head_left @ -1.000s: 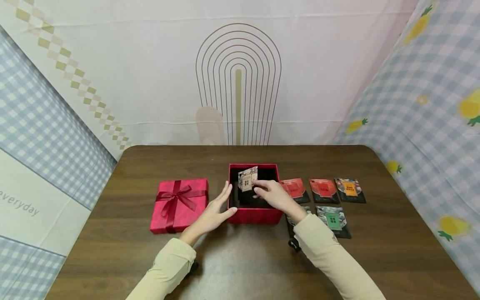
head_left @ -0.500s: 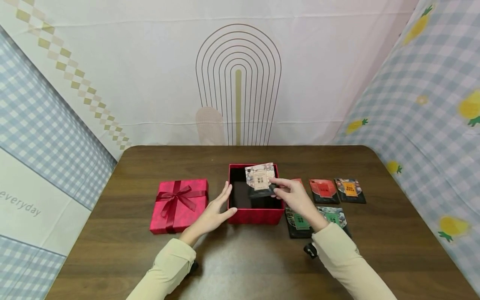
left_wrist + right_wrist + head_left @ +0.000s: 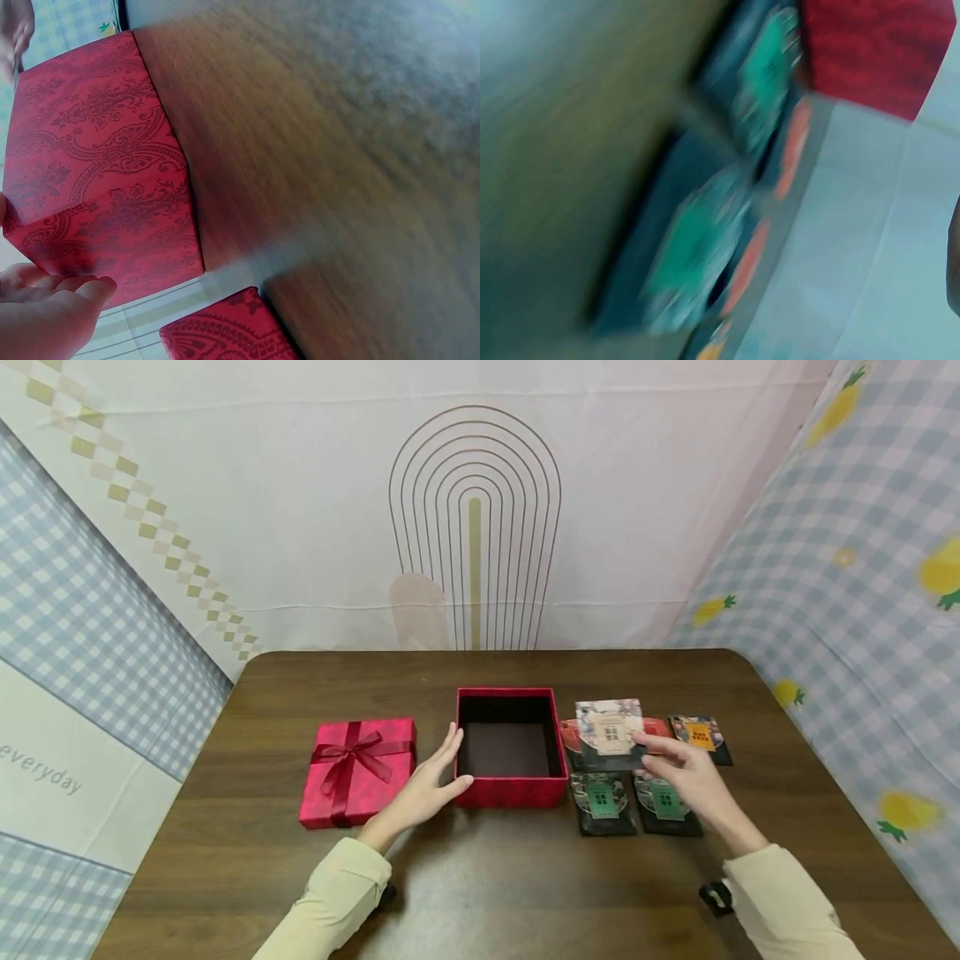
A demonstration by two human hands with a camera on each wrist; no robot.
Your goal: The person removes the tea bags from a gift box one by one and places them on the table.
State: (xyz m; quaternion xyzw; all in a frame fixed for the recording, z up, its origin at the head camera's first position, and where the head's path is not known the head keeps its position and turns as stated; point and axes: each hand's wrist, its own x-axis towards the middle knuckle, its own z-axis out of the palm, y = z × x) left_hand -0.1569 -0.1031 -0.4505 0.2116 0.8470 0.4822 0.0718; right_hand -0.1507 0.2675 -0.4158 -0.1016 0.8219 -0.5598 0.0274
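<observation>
Between thumb and fingers, my right hand (image 3: 686,772) pinches the right edge of a flat sachet (image 3: 611,731) with a pale floral label and a black lower part. This sachet is held over the red-labelled sachets, partly covering them in the head view. My left hand (image 3: 427,789) rests its extended fingers and thumb against the left side of an open red gift box (image 3: 510,792) with a dark interior. In the left wrist view, the patterned wall of the box (image 3: 97,150) rises beside the fingers (image 3: 67,296). The right wrist view is blurred.
Left of the box lies its red lid (image 3: 358,772) with a ribbon bow. To its right are two green-labelled sachets, one nearer (image 3: 602,804) and one further right (image 3: 667,806), plus an orange-labelled sachet (image 3: 701,739). All sit on a wooden table (image 3: 480,885).
My right hand has lifted the pale-labelled sachet out of the red box and carried it right, over the other sachets. My left hand has stayed at the box.
</observation>
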